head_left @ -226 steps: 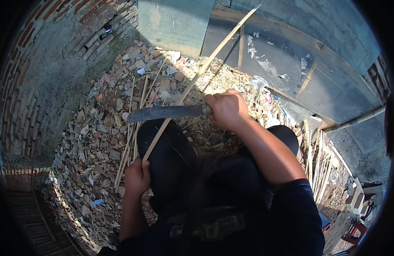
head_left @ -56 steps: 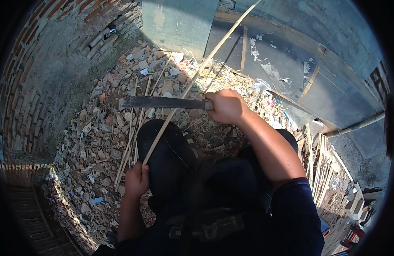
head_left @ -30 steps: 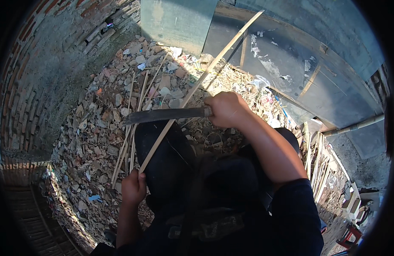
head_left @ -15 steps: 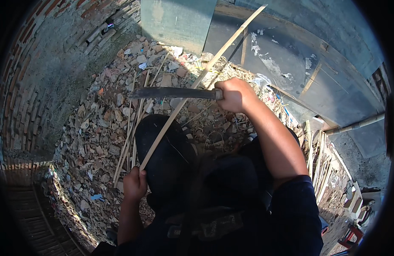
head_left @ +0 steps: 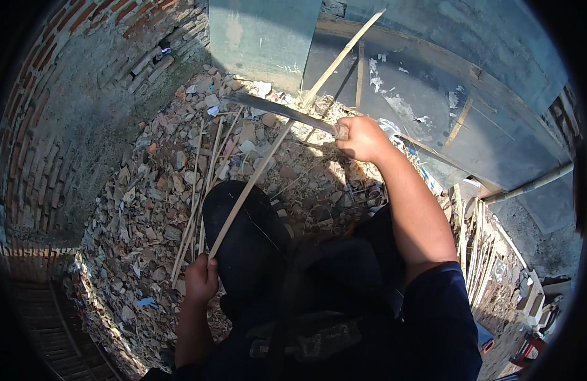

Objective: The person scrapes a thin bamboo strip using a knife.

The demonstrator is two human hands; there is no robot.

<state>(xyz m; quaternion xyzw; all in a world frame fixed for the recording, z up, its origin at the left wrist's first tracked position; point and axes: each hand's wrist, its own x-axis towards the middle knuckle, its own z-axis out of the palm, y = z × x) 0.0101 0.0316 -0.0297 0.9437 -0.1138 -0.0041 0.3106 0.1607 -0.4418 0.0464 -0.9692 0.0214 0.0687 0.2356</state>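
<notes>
Strip (head_left: 249, 184) pt. hidden by knife (head_left: 268, 106), L grip (head_left: 201, 279) pinching strip, R grip (head_left: 366, 140) clasping hdl (head_left: 341, 131)

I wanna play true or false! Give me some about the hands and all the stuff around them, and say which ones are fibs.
1. The right hand grips a big knife. True.
2. The left hand is empty. False: the left hand holds a long pale strip.
3. In the picture, the knife's blade crosses the long pale strip. True.
4. The ground is smooth grass. False: broken rubble covers much of it.
</notes>
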